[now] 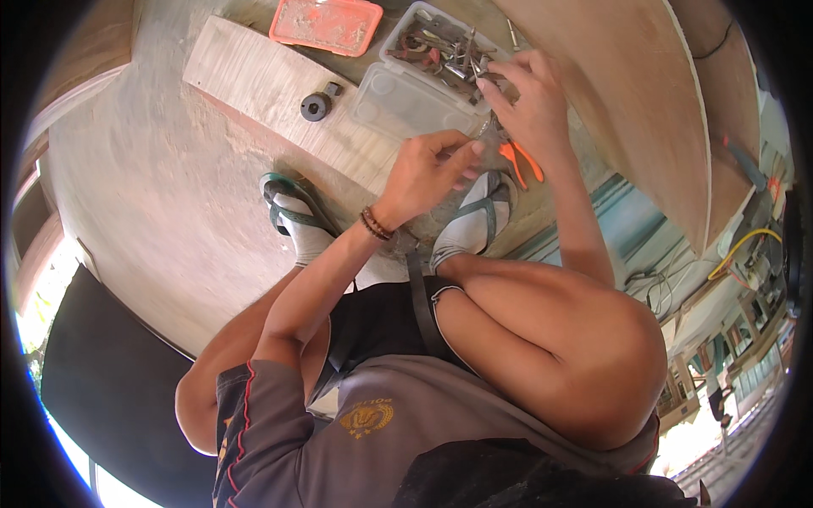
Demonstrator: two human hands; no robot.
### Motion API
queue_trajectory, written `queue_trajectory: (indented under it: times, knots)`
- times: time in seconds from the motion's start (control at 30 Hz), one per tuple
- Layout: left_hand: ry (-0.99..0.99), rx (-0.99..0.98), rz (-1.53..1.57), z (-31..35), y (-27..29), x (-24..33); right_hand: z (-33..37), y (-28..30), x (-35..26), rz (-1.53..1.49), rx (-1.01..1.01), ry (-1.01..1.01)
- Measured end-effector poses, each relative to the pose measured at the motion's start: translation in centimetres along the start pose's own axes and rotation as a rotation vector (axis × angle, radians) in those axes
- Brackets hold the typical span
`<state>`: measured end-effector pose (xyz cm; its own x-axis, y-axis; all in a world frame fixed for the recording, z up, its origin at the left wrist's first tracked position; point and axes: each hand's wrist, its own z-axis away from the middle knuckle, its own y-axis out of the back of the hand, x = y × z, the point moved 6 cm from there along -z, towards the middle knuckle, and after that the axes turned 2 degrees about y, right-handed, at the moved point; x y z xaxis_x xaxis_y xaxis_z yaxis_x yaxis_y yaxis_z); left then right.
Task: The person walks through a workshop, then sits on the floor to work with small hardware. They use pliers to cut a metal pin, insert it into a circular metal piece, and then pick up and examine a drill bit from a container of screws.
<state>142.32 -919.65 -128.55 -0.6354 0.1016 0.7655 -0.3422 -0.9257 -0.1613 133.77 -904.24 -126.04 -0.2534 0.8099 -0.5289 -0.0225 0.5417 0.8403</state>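
My right hand (535,100) is over the right side of a clear plastic box (423,78), thumb and forefinger closing at small metal parts there. What they pinch, if anything, is too small to name. Inside the box lies a jumble of metal bits and fittings (440,46); its clear lid (398,103) is folded back toward me. My left hand (434,173) hovers nearer me, fingers curled toward the thumb, their contents hidden. Just below my right hand are pliers with orange handles (511,157).
A pale wooden board (246,68) lies under the lid, bearing a black round tool part (316,107). Behind it sits a dusty orange-red tray or lid (326,24). A large curved wooden panel (627,93) rises at right. My sandalled feet (478,212) flank the near space.
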Motion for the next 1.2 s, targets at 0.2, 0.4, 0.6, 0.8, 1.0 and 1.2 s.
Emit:
queue_trajectory:
  times: [0.2,0.4,0.6,0.8,1.0,1.2]
  knots:
    - [-0.034,0.062,0.042,-0.1,1.3,-0.1,0.4,-0.3,-0.4,-0.008,0.013,0.055]
    - [-0.042,0.100,0.086,-0.6,2.2,0.1,2.0,-0.2,-1.1,-0.050,0.006,0.062]
    - [-0.015,0.123,0.094,-0.8,2.8,0.4,1.5,0.0,-0.7,0.035,0.128,-0.050]
    - [-0.018,0.189,0.146,-1.0,3.6,0.0,0.6,-0.9,-0.5,-0.039,0.083,0.012]
    - [-0.011,0.204,0.122,-1.1,3.9,-0.1,0.8,-0.9,-0.3,-0.100,0.079,0.033]
    - [-0.026,0.236,0.150,-1.3,3.8,-0.4,0.6,-0.8,-0.4,-0.116,0.064,0.031]
